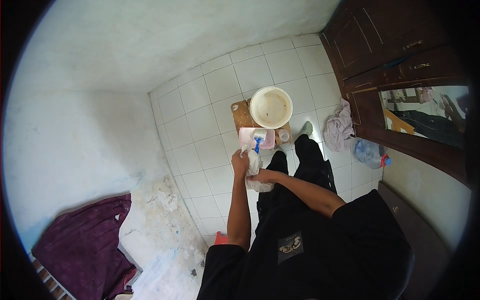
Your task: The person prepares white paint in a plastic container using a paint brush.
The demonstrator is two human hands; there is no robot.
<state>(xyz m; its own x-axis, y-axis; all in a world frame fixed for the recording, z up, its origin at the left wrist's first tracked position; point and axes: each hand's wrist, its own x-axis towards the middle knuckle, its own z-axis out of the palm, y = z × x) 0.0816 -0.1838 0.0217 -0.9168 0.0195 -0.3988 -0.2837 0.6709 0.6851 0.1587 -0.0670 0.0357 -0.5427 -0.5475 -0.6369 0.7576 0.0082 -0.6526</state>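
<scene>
A crumpled white cloth [254,164] hangs between my hands, its lower part drooping below them. My left hand [240,162] is closed around its upper left part. My right hand [264,176] grips it lower down, with the fingers partly hidden in the folds. Just beyond my hands is a pink paint tray [244,136]. In it rests a paint roller [258,142] with a blue handle and a pale head. Behind the tray, a round white bucket [271,123] with stains inside stands on a low wooden stool [241,114]. A small clear cup [284,135] sits beside the tray.
A pale cloth [339,127] lies on the floor by the dark wooden cabinet [380,50], near a large clear water bottle [369,153]. A purple cloth [85,245] hangs at the lower left. Something red [220,239] is by my left elbow. The wall [170,220] is peeling.
</scene>
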